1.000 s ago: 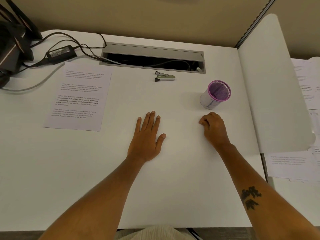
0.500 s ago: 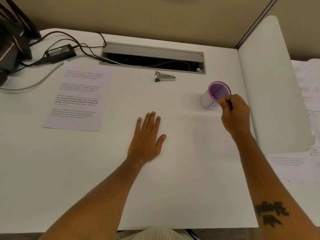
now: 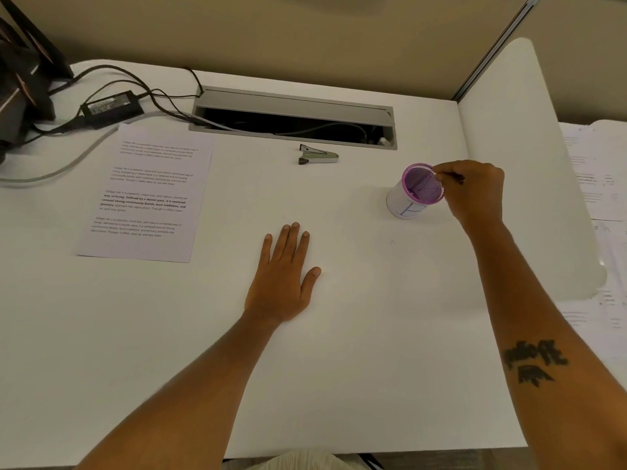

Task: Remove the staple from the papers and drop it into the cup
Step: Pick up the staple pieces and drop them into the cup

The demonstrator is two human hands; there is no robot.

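Note:
The purple mesh cup [image 3: 415,191] with a white paper wrap stands at the right of the white desk [image 3: 339,368]. My right hand [image 3: 473,193] hovers at the cup's right rim, fingertips pinched together over the opening; the staple itself is too small to make out. My left hand [image 3: 283,276] lies flat on the desk, fingers apart, holding nothing. The printed papers [image 3: 146,195] lie at the left. A metal staple remover [image 3: 317,154] rests behind, near the cable slot.
An open cable tray [image 3: 295,120] runs along the back edge. A power adapter [image 3: 110,108] and cables lie at the back left beside dark equipment [image 3: 20,72]. A white divider panel [image 3: 529,164] stands on the right, with more papers [image 3: 597,171] beyond it.
My right hand rose from the desk and moved forward and right to the cup's rim, fingers pinched. My left hand has stayed flat in place.

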